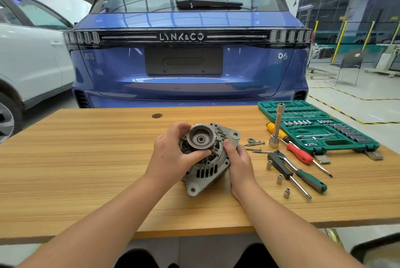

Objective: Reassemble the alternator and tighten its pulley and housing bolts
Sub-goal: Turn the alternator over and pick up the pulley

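Alternator [205, 159], pulley [200, 137] seating, nut [251, 140] off
Left hand [173, 155] gripping pulley, right hand [240, 159] gripping housing; unfastened pulley risking slipping; loose bolts [255, 144] risking rolling along counter [86, 159]

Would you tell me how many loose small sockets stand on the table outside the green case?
3, all right of the alternator: socket beside the ratchet head, socket, socket nearest.

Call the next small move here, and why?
Probably the right hand lets go and fetches the nut. The left hand holds the pulley on the alternator, its shaft end looks bare, and the nut lies loose on the table beside the bolts.
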Motion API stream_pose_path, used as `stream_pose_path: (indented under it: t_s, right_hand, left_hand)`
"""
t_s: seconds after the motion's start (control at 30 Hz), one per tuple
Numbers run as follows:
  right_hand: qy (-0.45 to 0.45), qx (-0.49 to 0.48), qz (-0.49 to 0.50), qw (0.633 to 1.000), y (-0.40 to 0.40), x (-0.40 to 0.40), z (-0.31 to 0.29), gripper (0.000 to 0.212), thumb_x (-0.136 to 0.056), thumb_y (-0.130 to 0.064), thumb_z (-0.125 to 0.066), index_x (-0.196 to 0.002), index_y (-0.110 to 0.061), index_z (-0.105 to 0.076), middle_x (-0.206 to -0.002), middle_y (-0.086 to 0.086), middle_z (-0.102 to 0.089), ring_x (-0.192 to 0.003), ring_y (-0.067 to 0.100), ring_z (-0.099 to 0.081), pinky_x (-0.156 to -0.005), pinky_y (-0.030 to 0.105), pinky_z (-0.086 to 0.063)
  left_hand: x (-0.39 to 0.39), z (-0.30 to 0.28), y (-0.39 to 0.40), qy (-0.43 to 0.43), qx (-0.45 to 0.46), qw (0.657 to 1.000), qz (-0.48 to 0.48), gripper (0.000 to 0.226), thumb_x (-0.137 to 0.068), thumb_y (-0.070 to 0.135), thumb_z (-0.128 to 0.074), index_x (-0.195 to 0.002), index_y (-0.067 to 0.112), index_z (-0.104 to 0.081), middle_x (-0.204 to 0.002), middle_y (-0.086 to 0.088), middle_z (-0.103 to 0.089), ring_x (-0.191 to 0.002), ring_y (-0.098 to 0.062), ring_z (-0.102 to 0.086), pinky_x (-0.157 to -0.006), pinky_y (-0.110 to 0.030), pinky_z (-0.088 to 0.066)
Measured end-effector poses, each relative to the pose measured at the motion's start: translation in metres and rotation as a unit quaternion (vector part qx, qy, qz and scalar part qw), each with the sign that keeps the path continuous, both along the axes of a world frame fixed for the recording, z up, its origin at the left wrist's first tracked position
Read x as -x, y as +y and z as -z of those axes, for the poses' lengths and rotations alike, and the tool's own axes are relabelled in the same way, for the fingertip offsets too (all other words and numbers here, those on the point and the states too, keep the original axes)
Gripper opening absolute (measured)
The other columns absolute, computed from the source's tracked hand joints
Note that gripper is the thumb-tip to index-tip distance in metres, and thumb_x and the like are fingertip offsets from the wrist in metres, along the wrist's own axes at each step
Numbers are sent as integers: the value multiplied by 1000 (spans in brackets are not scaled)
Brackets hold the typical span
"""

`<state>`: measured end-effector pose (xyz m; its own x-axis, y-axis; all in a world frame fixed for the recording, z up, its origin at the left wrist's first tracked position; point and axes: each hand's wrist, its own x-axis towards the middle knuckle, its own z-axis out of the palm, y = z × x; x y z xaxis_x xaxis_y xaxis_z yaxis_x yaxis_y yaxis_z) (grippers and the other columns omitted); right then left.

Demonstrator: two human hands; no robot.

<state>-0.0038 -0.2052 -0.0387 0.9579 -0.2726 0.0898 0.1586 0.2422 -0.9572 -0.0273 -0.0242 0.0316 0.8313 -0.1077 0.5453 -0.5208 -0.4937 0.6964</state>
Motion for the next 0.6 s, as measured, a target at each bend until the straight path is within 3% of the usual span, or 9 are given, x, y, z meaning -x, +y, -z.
stream_pose_path:
  t_s: [0.1,0.23,0.37,0.47,0.5,0.6]
  right_hand:
    - [2,-1,3,1000,0,1,0,55,-72,-59,-72,-111,-19,-66,-100,3,-78,-96,24,-75,-87,46,-60]
    - [7,4,1,1000,1,3,-2,66,-64,-67,-73,-111,-20,-67,-102,4,-78,-98,25,-74,-92,52,-58]
    - [12,11,9,1000,2,7,-6,67,-64,-69,-72,-110,-21,-66,-101,3,-78,-97,23,-74,-93,53,-57]
    - [19,15,5,1000,6,12,-10,67,-66,-73,-67,-115,-28,-63,-108,-1,-76,-104,20,-71,-96,48,-56]
    - [26,9,-1,1000,9,15,-13,69,-66,-75,-67,-117,-31,-60,-113,-2,-74,-108,20,-69,-98,47,-54]
    - [68,-13,-22,997,16,15,-28,94,-51,-78,-77,-128,-32,-49,-120,-1,-68,-112,21,-63,-101,47,-49]
  left_hand:
    - [-1,-4,0,-9,-27,1000,3,64,-66,46,-92,-117,41,-53,-108,27,-61,-109,2,-59,-106,-49,-46]
    - [-3,-7,-1,-11,-73,997,-19,67,-68,44,-93,-125,28,-63,-109,23,-61,-112,-10,-59,-107,-52,-43]
    - [-8,-5,4,31,-88,996,1,67,-63,52,-92,-117,46,-53,-111,32,-53,-115,-5,-53,-109,-46,-42]
    - [-7,-3,13,181,56,979,78,72,-57,67,-84,-121,54,-54,-133,25,-53,-125,-5,-54,-88,-20,-53]
    - [-7,-1,15,217,121,966,70,77,-58,70,-81,-127,52,-53,-142,20,-51,-130,-8,-52,-90,-21,-52]
    - [-12,3,16,361,213,907,51,109,-51,77,-86,-144,35,-45,-149,4,-50,-132,-25,-52,-110,-53,-43]
